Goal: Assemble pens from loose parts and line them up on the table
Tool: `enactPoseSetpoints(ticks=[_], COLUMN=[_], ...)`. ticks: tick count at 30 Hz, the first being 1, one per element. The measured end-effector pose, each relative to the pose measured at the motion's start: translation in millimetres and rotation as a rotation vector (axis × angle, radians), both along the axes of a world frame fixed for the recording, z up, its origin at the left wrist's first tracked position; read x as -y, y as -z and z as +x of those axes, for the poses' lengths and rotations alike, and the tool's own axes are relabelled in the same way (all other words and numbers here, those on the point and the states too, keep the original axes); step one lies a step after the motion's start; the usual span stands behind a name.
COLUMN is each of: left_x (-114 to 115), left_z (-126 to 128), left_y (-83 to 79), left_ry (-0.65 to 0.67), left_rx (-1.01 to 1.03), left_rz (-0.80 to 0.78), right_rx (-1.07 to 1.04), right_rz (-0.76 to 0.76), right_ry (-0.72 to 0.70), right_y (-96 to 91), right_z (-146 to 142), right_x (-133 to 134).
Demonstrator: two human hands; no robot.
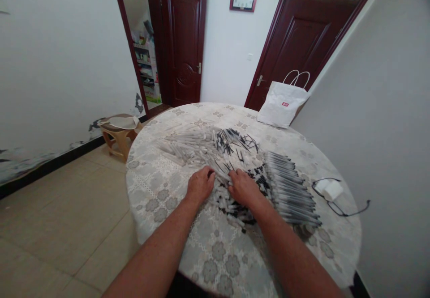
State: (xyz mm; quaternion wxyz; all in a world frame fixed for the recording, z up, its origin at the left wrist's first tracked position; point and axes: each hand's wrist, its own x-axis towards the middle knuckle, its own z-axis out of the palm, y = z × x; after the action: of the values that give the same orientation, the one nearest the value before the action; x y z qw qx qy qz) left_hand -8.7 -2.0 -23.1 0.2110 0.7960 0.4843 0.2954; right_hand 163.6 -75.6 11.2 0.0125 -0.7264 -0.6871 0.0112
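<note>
Toward the near edge of the round lace-covered table (pixel 215 249), left hand (pixel 200 184) and right hand (pixel 243 187) press into the central heap of clear plastic pen tubes (pixel 195 148), fingers buried, grip unreadable; one careless sweep could roll tubes off the left edge.

Left hand (pixel 200 184), right hand (pixel 244 187) amid pens (pixel 198 148)

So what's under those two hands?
The left hand and right hand lie on a heap of clear pen tubes and small black bits. Whatever they grip is hidden.
</note>
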Motion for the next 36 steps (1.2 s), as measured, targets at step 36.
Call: enactPoseSetpoints(ticks=[36], left_x=[1], left_z=[-1], left_y=[-5.6], left_ry=[0.332], left_rx=[-0.035], left_rz=[0.028], right_rx=[-0.376], right_rz=[0.188], right_ry=[0.064], right_y=[14.2], right_z=[53], right_x=[33])
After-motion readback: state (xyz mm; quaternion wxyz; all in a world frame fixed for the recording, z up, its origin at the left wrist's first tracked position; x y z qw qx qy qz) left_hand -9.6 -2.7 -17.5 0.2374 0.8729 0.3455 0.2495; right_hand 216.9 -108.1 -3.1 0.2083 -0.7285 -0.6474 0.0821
